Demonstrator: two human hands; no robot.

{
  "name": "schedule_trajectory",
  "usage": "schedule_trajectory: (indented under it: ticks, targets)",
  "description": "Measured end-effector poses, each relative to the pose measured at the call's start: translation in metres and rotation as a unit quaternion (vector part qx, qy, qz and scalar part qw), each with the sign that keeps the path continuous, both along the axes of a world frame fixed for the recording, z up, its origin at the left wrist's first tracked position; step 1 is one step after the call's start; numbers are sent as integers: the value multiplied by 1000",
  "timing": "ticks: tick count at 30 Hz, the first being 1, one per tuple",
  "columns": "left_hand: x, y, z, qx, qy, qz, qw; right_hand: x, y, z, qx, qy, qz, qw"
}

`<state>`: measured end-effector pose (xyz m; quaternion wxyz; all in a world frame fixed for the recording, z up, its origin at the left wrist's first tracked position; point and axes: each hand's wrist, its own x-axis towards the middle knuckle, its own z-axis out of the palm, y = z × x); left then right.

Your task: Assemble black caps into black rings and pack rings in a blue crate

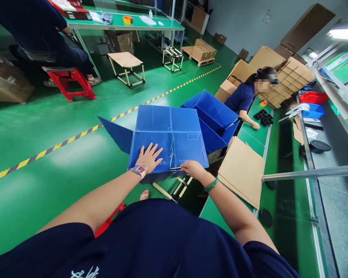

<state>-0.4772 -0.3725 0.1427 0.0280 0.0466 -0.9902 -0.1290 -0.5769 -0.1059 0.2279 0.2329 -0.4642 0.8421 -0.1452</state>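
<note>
Far left, up top: a seated person (46, 34) on a red stool (68, 81), at a green table (139, 24). Next to that, a low wooden stool (127, 61) on the green floor (46, 166), and a yellow-black line (75, 137) slanting across it.

Left arm bare, stretched forward from the lower left, watch (138, 169) on the wrist. Left hand (149, 156) palm down, flat on the box (168, 127), fingers spread, pointing away, pressed on the near left part of the top.

Box blue, of corrugated plastic, straight ahead in mid-picture, top panel tilted toward the camera, one flap (116, 135) sticking out to the left, near edge over a frame stand (176, 189).

Right arm bare too, bent in from the lower right, green bangle (211, 185) on the wrist. Right hand (193, 168) knuckles up at the near edge of the box, right of the left hand, fingers curled shut. A thin dark stick (175, 168) poking left from the fingertips along the edge; pinched or merely touching, cannot tell.

Just behind, to the right: an open box (213, 114), also blue. Further right, cardboard sheets (242, 170) stacked on a green bench (251, 139), near the right forearm. Beyond, a co-worker (243, 96) in dark blue, one hand (255, 125) on the bench beside black rings (263, 117). Far right, a red tray (314, 97) and a blue tray (314, 112).
</note>
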Motion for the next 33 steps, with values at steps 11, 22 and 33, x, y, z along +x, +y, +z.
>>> schedule_trajectory:
  ticks: [11, 22, 33]
  targets:
    - [2, 2, 0, 11, 13, -1, 1000, -13, -3, 8, 48, 58, 12, 997]
    - [6, 3, 4, 23, 13, 3, 1000, -37, 20, 26, 84, 46, -20, 995]
    - [23, -2, 24, 78, -54, -356, 930, -8, 109, -16, -135, -117, -325, 929]
